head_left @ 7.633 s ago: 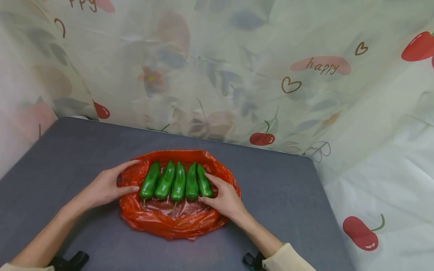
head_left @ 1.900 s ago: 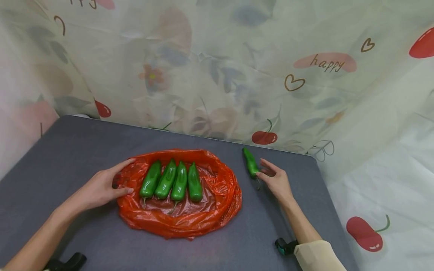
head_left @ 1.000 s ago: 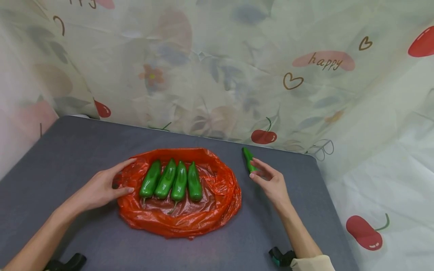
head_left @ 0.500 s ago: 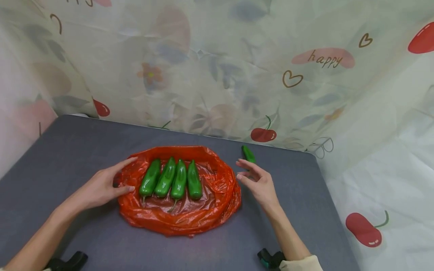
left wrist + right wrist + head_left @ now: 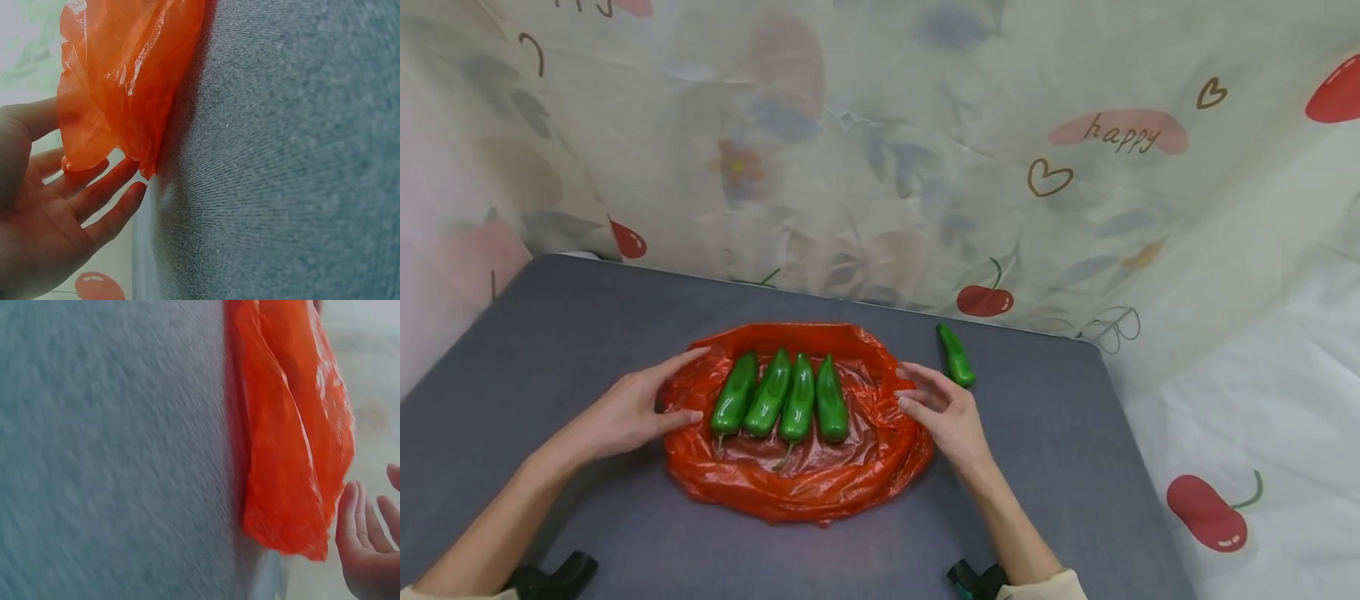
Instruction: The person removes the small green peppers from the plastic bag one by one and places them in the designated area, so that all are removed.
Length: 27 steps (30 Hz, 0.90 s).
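A red plastic bag (image 5: pixel 760 497) lies spread open on the table, its rim rolled outward. Inside it several green peppers (image 5: pixel 769 396) stand in a row, side by side. One more green pepper (image 5: pixel 956 358) lies apart on the table to the right, its lower end beside my right hand. My left hand (image 5: pixel 628 417) is at the bag's left edge, thumb toward the peppers; in the left wrist view the fingers (image 5: pixel 103 194) spread loosely beside the bag's folds (image 5: pixel 134 69). My right hand (image 5: pixel 951 421), holding nothing, reaches over the bag's right rim with relaxed fingers (image 5: pixel 347 515).
The grey tabletop (image 5: pixel 587 325) ends at the back against a patterned curtain (image 5: pixel 865 167) with printed cherries and hearts. More of the white sheet (image 5: pixel 1262 400) hangs on the right side. Black wrist straps (image 5: pixel 553 575) show near the lower edge.
One pepper has gone from the bag's right end to the table on the right. My right hand has let it go and moved left to the bag's rim. The left hand stays put.
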{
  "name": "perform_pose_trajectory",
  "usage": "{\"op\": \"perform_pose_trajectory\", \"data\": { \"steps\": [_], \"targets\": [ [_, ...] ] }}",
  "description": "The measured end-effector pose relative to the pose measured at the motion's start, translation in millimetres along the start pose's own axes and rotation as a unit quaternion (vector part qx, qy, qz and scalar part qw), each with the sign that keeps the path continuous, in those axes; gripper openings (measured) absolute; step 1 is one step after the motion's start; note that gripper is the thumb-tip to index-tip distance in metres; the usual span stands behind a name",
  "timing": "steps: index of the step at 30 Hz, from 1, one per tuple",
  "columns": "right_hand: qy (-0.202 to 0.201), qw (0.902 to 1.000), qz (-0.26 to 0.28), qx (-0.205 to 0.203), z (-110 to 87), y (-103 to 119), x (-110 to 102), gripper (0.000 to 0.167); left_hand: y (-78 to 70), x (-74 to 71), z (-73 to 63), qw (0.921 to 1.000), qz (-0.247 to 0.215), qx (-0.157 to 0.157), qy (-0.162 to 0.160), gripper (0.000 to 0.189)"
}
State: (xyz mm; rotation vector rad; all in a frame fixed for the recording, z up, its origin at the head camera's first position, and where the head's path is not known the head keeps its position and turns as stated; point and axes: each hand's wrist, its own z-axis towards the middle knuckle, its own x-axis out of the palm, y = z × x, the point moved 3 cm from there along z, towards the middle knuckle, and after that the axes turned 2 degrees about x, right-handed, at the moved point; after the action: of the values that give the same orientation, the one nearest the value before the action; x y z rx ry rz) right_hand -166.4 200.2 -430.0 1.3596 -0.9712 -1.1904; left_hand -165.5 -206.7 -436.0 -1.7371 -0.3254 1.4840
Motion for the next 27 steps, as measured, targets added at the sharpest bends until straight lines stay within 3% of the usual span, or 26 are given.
{"op": "perform_pose_trajectory", "data": {
  "steps": [19, 27],
  "targets": [
    [0.051, 0.9978, 0.039, 0.016, -5.2, -10, 38, 0.05, 1.3, 2.2, -0.3, 1.0, -0.007, 0.004, 0.002, 0.081],
    [0.062, 0.9978, 0.007, 0.019, -3.9, -13, 49, 0.05, 2.7, 4.6, -0.5, 0.9998, -0.013, -0.003, 0.014, 0.08]
  ]
}}
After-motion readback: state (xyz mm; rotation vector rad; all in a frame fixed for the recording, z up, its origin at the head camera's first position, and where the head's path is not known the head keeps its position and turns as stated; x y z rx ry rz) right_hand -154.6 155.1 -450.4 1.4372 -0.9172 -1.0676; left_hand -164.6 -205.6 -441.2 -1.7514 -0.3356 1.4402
